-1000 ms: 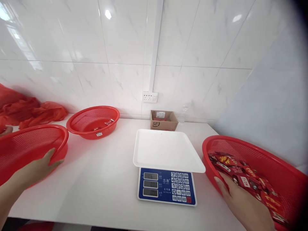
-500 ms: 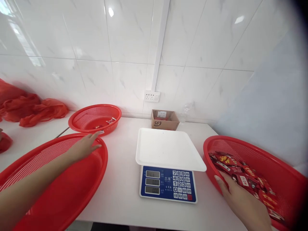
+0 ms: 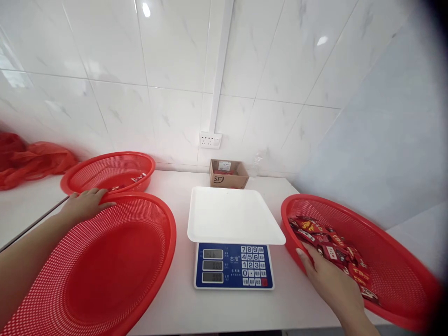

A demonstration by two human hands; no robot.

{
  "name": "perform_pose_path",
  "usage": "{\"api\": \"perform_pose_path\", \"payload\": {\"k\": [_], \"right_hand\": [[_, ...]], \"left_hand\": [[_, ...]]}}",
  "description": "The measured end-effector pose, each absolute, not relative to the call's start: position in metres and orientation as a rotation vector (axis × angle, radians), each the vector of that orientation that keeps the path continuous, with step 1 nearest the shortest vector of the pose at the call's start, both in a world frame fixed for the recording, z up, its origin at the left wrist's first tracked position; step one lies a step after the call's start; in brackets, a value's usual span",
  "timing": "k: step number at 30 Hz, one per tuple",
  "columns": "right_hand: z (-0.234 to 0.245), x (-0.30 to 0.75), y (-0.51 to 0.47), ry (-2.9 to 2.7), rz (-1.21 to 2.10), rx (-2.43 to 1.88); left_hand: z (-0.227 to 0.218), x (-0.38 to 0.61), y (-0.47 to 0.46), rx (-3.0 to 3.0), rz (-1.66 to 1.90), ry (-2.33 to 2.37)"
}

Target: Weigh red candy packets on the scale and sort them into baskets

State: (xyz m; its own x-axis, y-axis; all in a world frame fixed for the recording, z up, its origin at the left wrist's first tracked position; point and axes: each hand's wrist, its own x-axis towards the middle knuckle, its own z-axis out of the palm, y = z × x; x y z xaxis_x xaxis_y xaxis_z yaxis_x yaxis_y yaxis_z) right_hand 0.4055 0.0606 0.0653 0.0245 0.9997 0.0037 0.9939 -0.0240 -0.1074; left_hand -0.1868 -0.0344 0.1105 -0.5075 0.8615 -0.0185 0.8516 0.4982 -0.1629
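Observation:
My left hand (image 3: 86,205) is at the far rim of a large red plastic basket (image 3: 171,233), fingers over the edge and thumb apart along the inside. That basket's floor is bare. On the right, my right hand (image 3: 329,277) grips the near rim of another red basket (image 3: 392,233), thumb outside and fingers hidden inside. Several red snack packets (image 3: 332,240) lie heaped in its left part. Between the two baskets stands a digital scale (image 3: 234,266) with a bare white pan (image 3: 233,217).
Behind the left basket stands another red basket (image 3: 108,161) with a few packets. An SF cardboard box (image 3: 229,181) and clear plastic (image 3: 257,163) are by the tiled wall. Red mesh bags (image 3: 45,161) lie at far left. A socket (image 3: 210,140) is on the wall.
My left hand has come down from above onto the far rim of the left basket, which has shifted right. My right hand keeps its hold. The view has turned slightly right.

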Motion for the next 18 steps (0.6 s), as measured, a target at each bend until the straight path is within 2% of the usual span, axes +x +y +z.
{"api": "perform_pose_path", "payload": {"k": [12, 18], "right_hand": [[0.066, 0.404, 0.062, -2.131, 0.145, -2.214], [0.068, 0.405, 0.064, -2.137, 0.134, -2.198]], "left_hand": [[0.116, -0.191, -0.038, -1.287, 0.249, -2.813], [0.124, -0.178, -0.024, -1.193, 0.118, -2.883]]}}
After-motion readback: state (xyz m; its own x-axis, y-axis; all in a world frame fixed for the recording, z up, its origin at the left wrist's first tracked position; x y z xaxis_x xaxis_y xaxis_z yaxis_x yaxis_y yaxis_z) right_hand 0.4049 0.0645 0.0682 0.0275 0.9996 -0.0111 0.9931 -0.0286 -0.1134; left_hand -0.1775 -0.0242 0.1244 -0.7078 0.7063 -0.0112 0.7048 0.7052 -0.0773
